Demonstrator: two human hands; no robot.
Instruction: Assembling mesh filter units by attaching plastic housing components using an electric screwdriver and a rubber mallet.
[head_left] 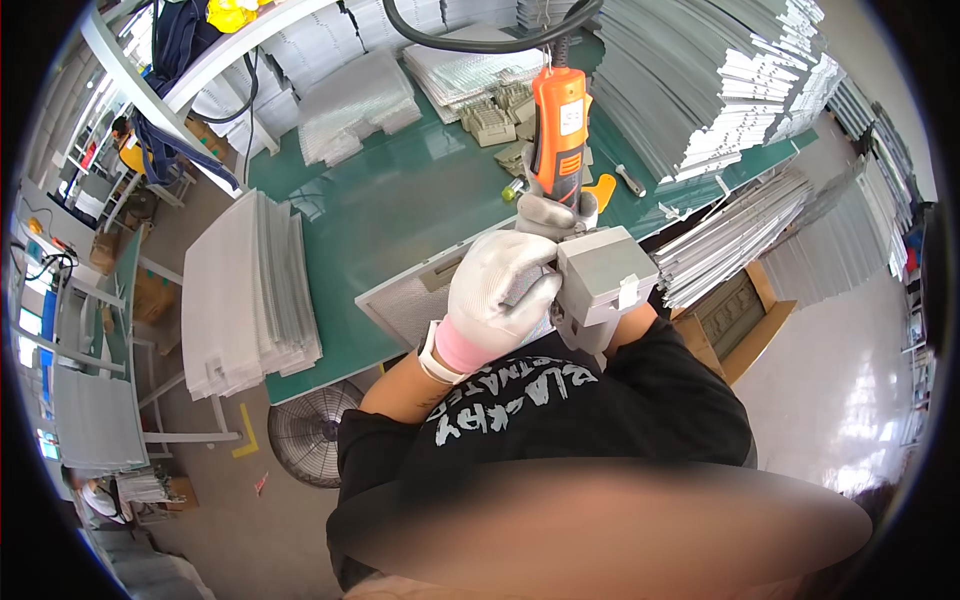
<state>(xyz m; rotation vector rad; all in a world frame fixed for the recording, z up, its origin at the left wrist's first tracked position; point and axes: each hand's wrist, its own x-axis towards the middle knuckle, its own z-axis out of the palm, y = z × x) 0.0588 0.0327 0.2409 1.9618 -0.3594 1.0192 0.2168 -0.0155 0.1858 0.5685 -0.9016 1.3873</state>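
Observation:
My right hand point(552, 214), in a greyish-white glove, is wrapped round the lower end of an upright orange-and-black power screwdriver point(559, 130). A grey box-shaped piece point(603, 268) sits over my right wrist and hides part of it; how it is held there I cannot tell. My left hand point(497, 290), in a white glove with a pink cuff, is curled with thumb and fingertips together at the box's left edge. Anything between those fingertips is hidden. Below both hands, a white-framed mesh panel point(400, 292) lies on the green table point(345, 215), partly covered by my left hand.
Stacked panels point(240, 290) stand at the table's left edge, with a taller stack point(690, 90) at the right. Beige parts point(490, 122), a hand screwdriver point(630, 180) and a yellow-handled item point(602, 190) lie beyond my hands. A fan point(318, 430) and an open carton point(745, 325) flank me.

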